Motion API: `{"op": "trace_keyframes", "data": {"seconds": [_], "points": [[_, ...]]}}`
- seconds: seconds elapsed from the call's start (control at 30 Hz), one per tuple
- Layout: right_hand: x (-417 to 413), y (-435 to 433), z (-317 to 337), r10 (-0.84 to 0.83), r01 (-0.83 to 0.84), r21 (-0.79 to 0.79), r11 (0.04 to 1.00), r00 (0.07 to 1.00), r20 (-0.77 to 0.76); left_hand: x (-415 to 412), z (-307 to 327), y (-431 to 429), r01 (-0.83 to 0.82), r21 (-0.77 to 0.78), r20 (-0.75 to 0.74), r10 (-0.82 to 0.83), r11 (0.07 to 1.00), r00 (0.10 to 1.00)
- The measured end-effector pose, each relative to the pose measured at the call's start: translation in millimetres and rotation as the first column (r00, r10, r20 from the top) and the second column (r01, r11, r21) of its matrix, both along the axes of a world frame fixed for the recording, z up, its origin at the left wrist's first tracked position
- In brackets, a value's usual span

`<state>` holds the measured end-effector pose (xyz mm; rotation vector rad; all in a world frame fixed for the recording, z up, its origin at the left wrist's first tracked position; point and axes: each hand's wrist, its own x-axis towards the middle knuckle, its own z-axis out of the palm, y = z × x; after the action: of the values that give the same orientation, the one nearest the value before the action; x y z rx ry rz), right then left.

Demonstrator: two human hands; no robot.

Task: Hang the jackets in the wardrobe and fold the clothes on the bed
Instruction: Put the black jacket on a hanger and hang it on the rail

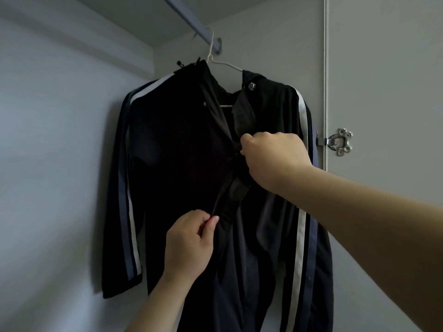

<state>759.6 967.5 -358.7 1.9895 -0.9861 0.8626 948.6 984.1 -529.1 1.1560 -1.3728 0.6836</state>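
Black jacket (182, 164) hung on hanger (217, 61) at rail (191, 20) end; front edges pinched by left hand (189, 243) below, right hand (271, 156) above

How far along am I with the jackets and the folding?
Done: one black striped jacket is on a white hanger on the wardrobe rail. In hand: left hand pinches its front edge, right hand grips higher up. Left: the folding, none of it in view.
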Motion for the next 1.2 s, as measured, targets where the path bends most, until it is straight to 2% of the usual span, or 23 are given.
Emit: {"op": "trace_keyframes", "data": {"seconds": [0.13,0.27,0.4,0.53,0.63,0.77,0.87,0.97,1.07,1.13,1.2], "points": [[-3.9,-0.1,-0.3,-0.002,0.001,-0.023,1.0,0.998,-0.057,-2.4,8.0,-2.7,0.023,0.034,0.014,-0.023,0.999,1.0],[-10.0,-4.1,4.5,0.029,-0.03,-0.02,0.999,0.997,-0.073,-24.1,53.8,-9.6,0.087,0.066,-0.005,-0.087,0.994,0.996],[-8.2,2.0,2.4,-0.007,0.006,-0.008,1.0,0.986,-0.169,-42.3,98.9,-27.5,0.025,0.187,-0.003,-0.025,0.982,1.0],[-8.1,0.6,13.6,-0.044,0.036,-0.042,0.998,0.975,-0.218,-40.1,106.3,-32.8,-0.001,0.213,0.046,-0.009,0.977,0.999],[0.6,-4.4,29.1,-0.057,0.036,-0.076,0.996,0.955,-0.292,-30.9,99.3,-29.4,0.002,0.192,0.029,-0.007,0.981,1.0],[10.8,-9.6,67.9,-0.083,0.053,-0.131,0.99,0.969,-0.233,-17.3,93.6,-25.3,0.03,0.12,0.007,-0.031,0.992,1.0],[15.8,-10.1,83.2,-0.093,0.068,-0.124,0.99,0.973,-0.212,-14.4,96.2,-23.4,0.026,0.123,0.007,-0.027,0.992,1.0],[20.2,-13.1,76.4,-0.043,0.035,-0.047,0.998,0.985,-0.167,-13.0,100.8,-21.2,0.034,0.167,-0.038,-0.028,0.985,0.999],[18.6,-21.5,65.2,0.021,-0.017,0.038,0.999,0.993,-0.117,-9.7,118.1,-18.0,0.13,0.187,-0.157,-0.101,0.974,0.982],[17.2,-23.3,60.5,0.053,-0.048,0.083,0.995,0.997,-0.054,-10.8,136.8,-14.5,0.23,0.129,-0.249,-0.193,0.964,0.949],[19.8,-22.9,55.7,0.064,-0.061,0.083,0.995,0.998,-0.028,-11.0,159.7,-16.1,0.205,0.032,-0.236,-0.191,0.978,0.953]]}}
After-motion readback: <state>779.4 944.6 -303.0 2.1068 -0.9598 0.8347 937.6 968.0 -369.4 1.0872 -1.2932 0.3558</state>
